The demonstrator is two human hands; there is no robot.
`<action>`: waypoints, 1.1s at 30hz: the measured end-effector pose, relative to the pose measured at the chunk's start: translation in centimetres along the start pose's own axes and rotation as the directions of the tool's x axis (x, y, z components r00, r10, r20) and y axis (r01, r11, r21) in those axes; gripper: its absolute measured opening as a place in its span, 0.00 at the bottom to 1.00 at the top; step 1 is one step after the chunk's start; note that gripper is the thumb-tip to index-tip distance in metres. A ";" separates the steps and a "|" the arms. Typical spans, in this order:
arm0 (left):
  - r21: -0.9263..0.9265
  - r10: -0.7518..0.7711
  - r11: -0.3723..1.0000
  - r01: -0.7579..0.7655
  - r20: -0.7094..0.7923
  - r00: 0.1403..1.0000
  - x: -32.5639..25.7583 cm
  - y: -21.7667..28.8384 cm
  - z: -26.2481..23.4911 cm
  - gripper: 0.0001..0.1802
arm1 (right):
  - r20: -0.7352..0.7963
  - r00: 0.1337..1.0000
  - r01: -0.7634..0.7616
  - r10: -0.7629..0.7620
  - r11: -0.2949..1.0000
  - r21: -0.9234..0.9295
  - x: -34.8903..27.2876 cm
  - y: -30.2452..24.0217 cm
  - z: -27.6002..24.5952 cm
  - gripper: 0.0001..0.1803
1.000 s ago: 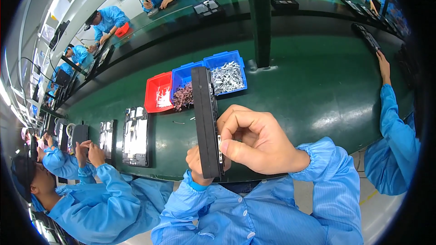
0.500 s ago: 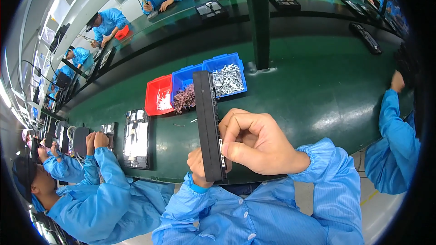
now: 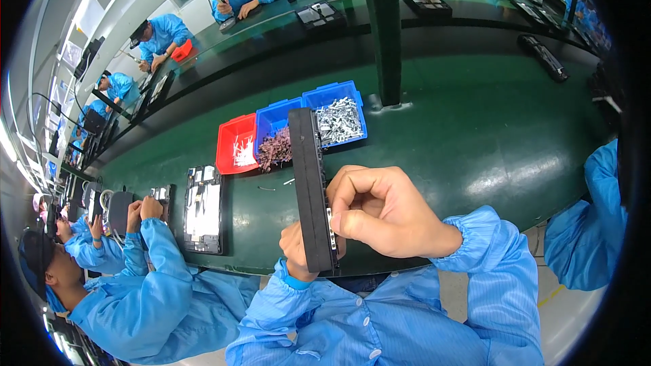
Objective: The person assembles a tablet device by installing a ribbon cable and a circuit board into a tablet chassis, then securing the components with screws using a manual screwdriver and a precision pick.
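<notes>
A long, thick black electronic device housing [image 3: 310,190] stands on edge in front of me, its narrow side turned up. My left hand [image 3: 292,245] is wrapped round its lower end from behind and is partly hidden by it. At the housing's right side, my right hand [image 3: 386,213] is closed, thumb and index finger pressed against the inner face. A small silvery strip [image 3: 331,228] shows on that face by my right thumb. Whatever the right fingertips hold, if anything, is hidden.
Beyond the housing stand a red bin [image 3: 226,151] of white pieces, a blue bin [image 3: 280,109] of brownish-pink parts and another blue bin [image 3: 364,129] of silvery parts. An opened device [image 3: 203,209] lies to the left. A green post [image 3: 382,34] rises from the bench. Co-workers sit nearby.
My hands and the housing have barely moved. At the far right, a co-worker's arm has pulled back, and that hand is out of sight.
</notes>
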State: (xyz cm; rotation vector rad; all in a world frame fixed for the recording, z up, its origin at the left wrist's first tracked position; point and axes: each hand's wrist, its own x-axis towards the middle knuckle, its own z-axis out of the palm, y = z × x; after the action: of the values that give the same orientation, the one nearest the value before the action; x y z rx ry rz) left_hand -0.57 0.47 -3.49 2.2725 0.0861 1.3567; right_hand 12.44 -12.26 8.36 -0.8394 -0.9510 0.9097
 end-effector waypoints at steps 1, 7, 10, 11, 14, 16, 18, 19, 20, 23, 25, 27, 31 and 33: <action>0.000 0.001 1.000 -0.001 0.000 1.000 -0.4 -0.1 0.1 0.08 | -0.020 0.998 -0.064 0.065 0.997 0.046 0.0 -0.2 0.1 0.03; 0.079 -0.081 0.994 0.081 -0.006 0.997 -0.9 0.1 0.3 0.08 | -0.045 0.987 -0.152 0.156 0.985 0.080 0.2 -0.8 0.1 0.02; 0.093 -0.080 0.992 0.080 0.006 0.997 -0.4 0.5 0.3 0.07 | -0.052 0.984 -0.164 0.168 0.984 0.075 0.2 -0.8 0.1 0.01; 0.088 -0.075 0.993 0.074 0.011 0.997 -0.1 0.7 0.2 0.08 | -0.056 0.984 -0.164 0.169 0.984 0.076 0.2 -0.8 0.1 0.01; 0.087 -0.087 0.992 0.086 0.007 0.996 -0.2 0.5 0.3 0.08 | -0.067 0.982 -0.171 0.178 0.981 0.094 0.3 -0.9 0.2 0.01; 0.095 -0.111 0.989 0.110 -0.003 0.994 0.1 0.8 0.3 0.09 | -0.055 0.981 -0.178 0.184 0.979 0.096 0.2 -1.1 0.2 0.01; 0.066 -0.005 0.998 0.007 -0.032 0.999 0.8 1.2 0.1 0.09 | -0.043 0.981 -0.185 0.190 0.978 0.099 0.2 -1.1 0.2 0.02; 0.067 -0.007 0.998 0.009 -0.033 0.999 0.7 1.1 0.0 0.09 | -0.048 0.982 -0.178 0.183 0.978 0.106 0.1 -1.0 0.2 0.03; 0.057 -0.011 0.998 0.012 -0.012 1.000 0.5 0.8 0.0 0.09 | -0.054 0.983 -0.170 0.177 0.979 0.112 0.1 -1.0 0.2 0.04; 0.049 -0.058 0.997 0.056 0.029 0.998 0.0 0.6 0.0 0.10 | -0.053 0.990 -0.121 0.131 0.981 0.152 0.3 0.0 -0.1 0.10; 0.058 -0.106 0.993 0.104 0.046 0.993 -0.3 0.4 -0.2 0.10 | -0.044 0.992 -0.111 0.118 0.984 0.142 0.4 0.0 0.0 0.11; -0.006 -0.106 0.994 0.107 0.088 0.991 -0.4 0.0 -0.6 0.11 | -0.034 0.994 -0.103 0.108 0.986 0.132 0.4 -0.1 0.1 0.13; -0.003 -0.119 0.993 0.119 0.059 0.991 -0.5 -0.1 -0.1 0.11 | -0.026 0.995 -0.096 0.099 0.989 0.110 0.3 -0.2 0.1 0.15; 0.006 -0.132 0.991 0.132 0.061 0.989 -0.5 0.0 -0.2 0.11 | -0.032 0.994 -0.102 0.106 0.988 0.114 0.4 -0.3 0.1 0.16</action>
State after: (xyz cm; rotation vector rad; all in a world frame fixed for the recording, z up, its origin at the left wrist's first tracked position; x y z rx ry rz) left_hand -0.94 0.41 -3.79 2.2653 0.2133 1.2191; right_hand 12.50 -12.00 8.77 -0.8133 -0.8211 1.0242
